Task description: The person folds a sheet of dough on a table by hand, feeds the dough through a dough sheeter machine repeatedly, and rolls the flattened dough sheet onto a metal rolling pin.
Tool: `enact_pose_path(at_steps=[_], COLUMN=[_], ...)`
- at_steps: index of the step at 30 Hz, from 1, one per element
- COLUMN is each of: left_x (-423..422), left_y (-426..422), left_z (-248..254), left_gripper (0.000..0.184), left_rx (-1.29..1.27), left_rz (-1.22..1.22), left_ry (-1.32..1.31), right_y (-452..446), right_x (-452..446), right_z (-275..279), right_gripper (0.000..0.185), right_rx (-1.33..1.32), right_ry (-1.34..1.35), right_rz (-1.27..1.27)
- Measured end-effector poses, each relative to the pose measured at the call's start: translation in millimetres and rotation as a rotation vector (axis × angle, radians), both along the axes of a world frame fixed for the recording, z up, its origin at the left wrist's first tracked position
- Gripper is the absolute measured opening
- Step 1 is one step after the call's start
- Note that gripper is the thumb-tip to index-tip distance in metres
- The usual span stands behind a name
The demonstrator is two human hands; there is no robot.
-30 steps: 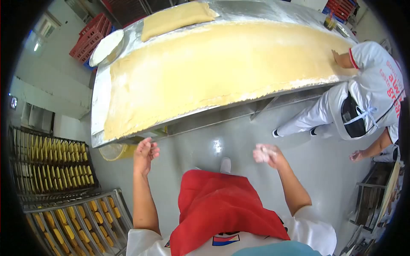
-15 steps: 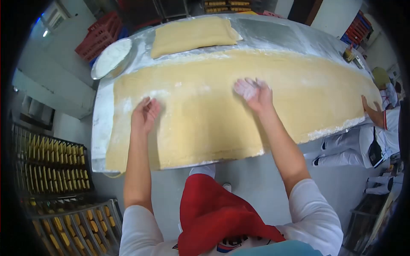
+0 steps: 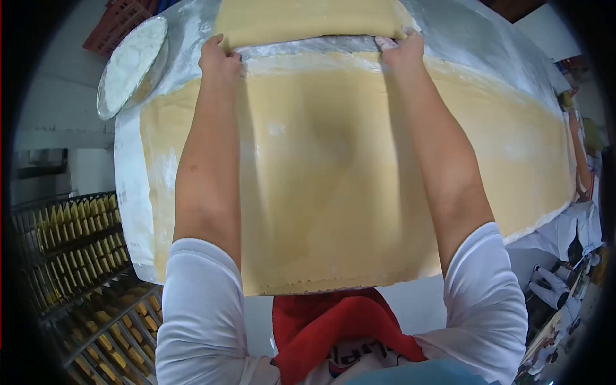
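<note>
Now reaching beyond the flat dough sheet instead of hovering over it, grasping the near corners of the folded dough with left hand and right hand. Holding it at the far side of the table.

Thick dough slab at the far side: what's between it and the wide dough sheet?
Between the thick dough slab and the wide dough sheet, the head view shows a narrow strip of flour-dusted metal tabletop, nothing else along its middle.
</note>
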State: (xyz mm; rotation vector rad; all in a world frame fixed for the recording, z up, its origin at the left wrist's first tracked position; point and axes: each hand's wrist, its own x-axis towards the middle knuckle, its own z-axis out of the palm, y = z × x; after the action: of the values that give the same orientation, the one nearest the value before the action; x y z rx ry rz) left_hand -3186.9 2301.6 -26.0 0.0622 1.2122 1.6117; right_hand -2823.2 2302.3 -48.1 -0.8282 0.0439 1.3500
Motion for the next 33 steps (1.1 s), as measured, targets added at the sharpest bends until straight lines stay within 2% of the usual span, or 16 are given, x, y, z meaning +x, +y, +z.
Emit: enact_pose_path(at_steps=[2,4,7,9,13,16,18,19,22,24,26,27,28,30,32,33], left_x=[11.6,18.0,-3.4,5.5,12.7,25.2,30.0,26.7,18.4,-4.4,17.9,-59.2,19.5,-14.5,-7.7,-3.1], left_y=[7.0,18.8,32.5,25.7,39.3,53.3,51.3,54.0,72.1,105.6,53.4,119.4,13.3,2.2,-55.4,-85.7], left_z=[11.5,13.3,0.9,13.3,1.9,-18.2,-1.1,5.5,21.2,30.5,96.7,45.5,125.4,126.1,134.7,138.2], left_gripper=[0.035,0.033,0.039,0.038,0.038,0.04,0.068,0.068,0.067,0.048,0.027,0.032,0.023,0.043,0.039,0.033], left_rx=[0.026,0.067,-0.016,0.052,0.219,0.154,-0.007,0.013,0.23,0.243,0.351,0.499,0.452,0.347,0.346,0.306], left_rz=[0.046,0.079,-0.157,-0.29,-0.394,-0.078,0.149,0.158,0.115,-0.03,-0.088,-0.301,-0.206,-0.266,-0.197,-0.174], left_ry=[0.011,0.01,0.065,0.294,-0.035,0.074,0.072,0.066,0.236,0.454,0.517,0.058,0.374,0.387,0.338,0.359], right_y=[17.1,42.7,54.6,32.8,30.7,44.4,45.5,46.2,64.4,67.3,56.8,37.6,15.8,4.3,-24.8,-71.6], right_x=[0.7,14.2,-3.1,-22.6,-43.6,-45.8,-41.7,-42.8,-39.8,-31.4,-22.7,-19.7,-18.1,10.7,71.1,43.3], right_z=[-8.9,-18.1,-16.5,10.6,22.2,5.0,9.0,19.7,58.4,79.3,108.7,124.2,142.3,136.1,104.2,126.0], right_gripper=[0.046,0.04,0.045,0.041,0.033,0.03,0.033,0.037,0.035,0.031,0.027,0.027,0.029,0.038,0.031,0.03], right_rx=[-0.046,-0.037,0.224,0.198,0.089,0.035,-0.022,-0.092,-0.071,0.069,0.222,0.21,0.169,0.249,0.163,0.163], right_ry=[-0.072,0.107,-0.065,-0.066,-0.179,-0.311,-0.401,-0.484,-0.554,-0.538,-0.575,-0.58,-0.522,-0.476,-0.519,-0.54], right_rz=[-0.111,0.02,0.058,0.112,0.109,0.045,0.037,0.03,-0.055,-0.05,-0.037,-0.039,0.027,0.166,0.238,0.214])
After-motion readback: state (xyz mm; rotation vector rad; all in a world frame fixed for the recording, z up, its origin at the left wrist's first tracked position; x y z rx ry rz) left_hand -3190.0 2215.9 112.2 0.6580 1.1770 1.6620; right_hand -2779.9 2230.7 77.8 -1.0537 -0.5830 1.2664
